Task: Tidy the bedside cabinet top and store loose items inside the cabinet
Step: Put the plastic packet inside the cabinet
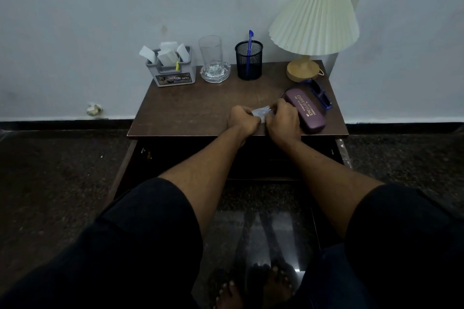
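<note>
Two hands meet near the front edge of the cabinet top [195,110], right of centre. We observe the left hand [242,118] and the right hand [282,120] with fingers curled, each pinching one side of a small pale item [261,111] held between them just above the wood; we cannot tell what the item is. A purple spectacle case [307,110] lies just beside the right hand, with blue sunglasses [322,98] behind it. Along the rear edge we note, from left to right, a grey organiser [172,68] holding paper slips, a drinking glass [210,52] standing in a glass ashtray [216,74], a black mesh cup [248,60] holding a blue pen [250,40], and a pleated lamp [313,17]. Below the top, the cabinet front stands open; its inside is too dark to read.
</note>
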